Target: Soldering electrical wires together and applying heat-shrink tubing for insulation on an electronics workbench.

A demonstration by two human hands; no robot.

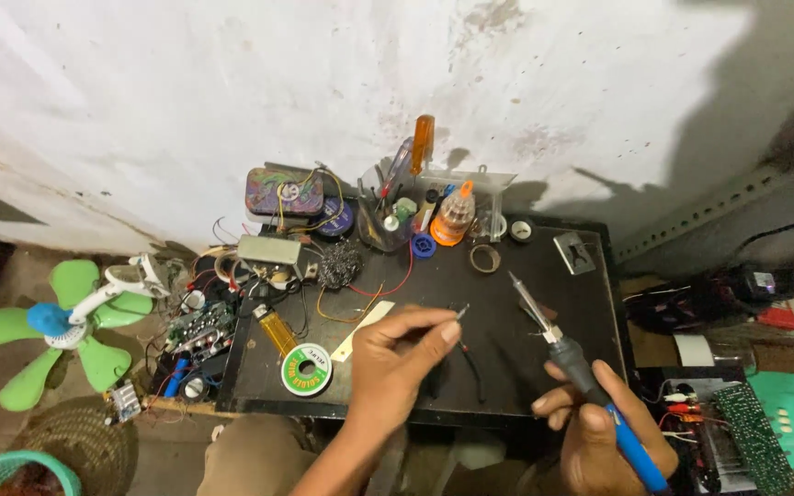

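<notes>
Head view shows your right hand (599,432) with its grip clamped on a blue-handled soldering iron (567,354), near the worktop's (507,303) front right corner, tip pointing toward the back edge. Your left hand (397,363) pinches a small metal part (461,312) between fingertips, over the middle of the worktop toward the front edge. A solder spool (306,369) lies near the front left corner, with a green fan (66,326) off the left edge.

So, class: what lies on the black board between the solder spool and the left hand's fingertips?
In the head view, a pale flat strip lies between the solder spool and the left hand; otherwise bare black board.
</notes>
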